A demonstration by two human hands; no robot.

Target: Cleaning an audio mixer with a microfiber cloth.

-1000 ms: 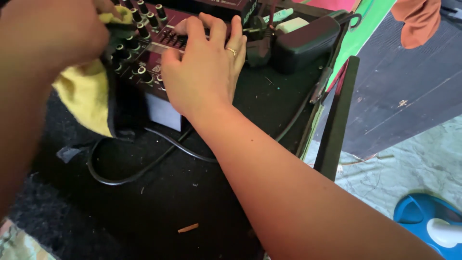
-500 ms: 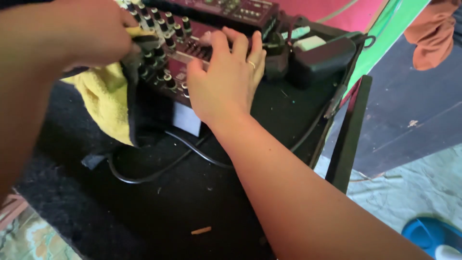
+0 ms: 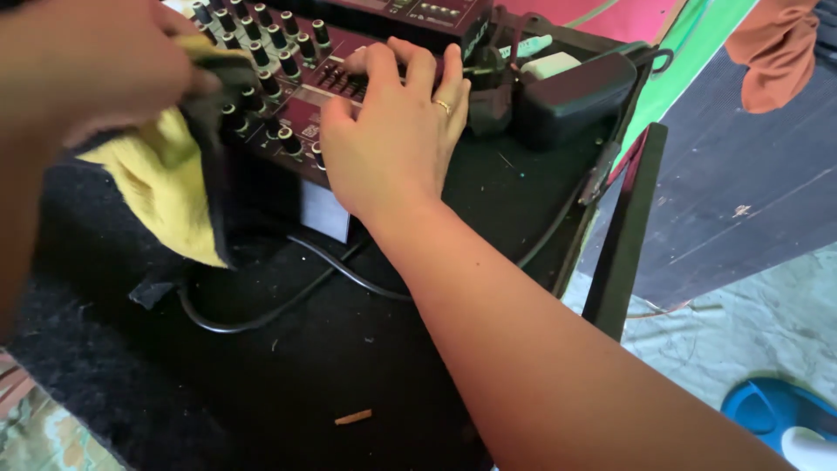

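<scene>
- The left hand [image 3: 87, 65] was at the upper left, close to the camera and partly blurred; its fingers were clenched on a yellow cloth [image 3: 161, 179], which hung down from the grip over the mixer's left edge toward the worktop [image 3: 349, 366]; the bunched, darker part of the cloth was pressed among the left rows of knobs [image 3: 261, 65].
- The mixer [image 3: 301, 118], dark red with black knobs, sat at the top centre on the black worktop; its long axis ran from lower left to upper right, away from the person; a black cable [image 3: 261, 318] looped out below its front edge.
- The right hand [image 3: 392, 144] lay flat on the mixer's right part, just right of the cloth; its fingers were released and spread, grasping nothing, the tips touching the sliders near the far edge; a ring showed on one finger.
- Of the two hands the left was the one on the cloth; the right only rested on the mixer, beside the knobs.
- Right of the hand stood a black adapter [image 3: 567, 100] with plugs, touching nothing held; beyond the worktop's edge a blue thing [image 3: 767, 414] lay on the floor.
</scene>
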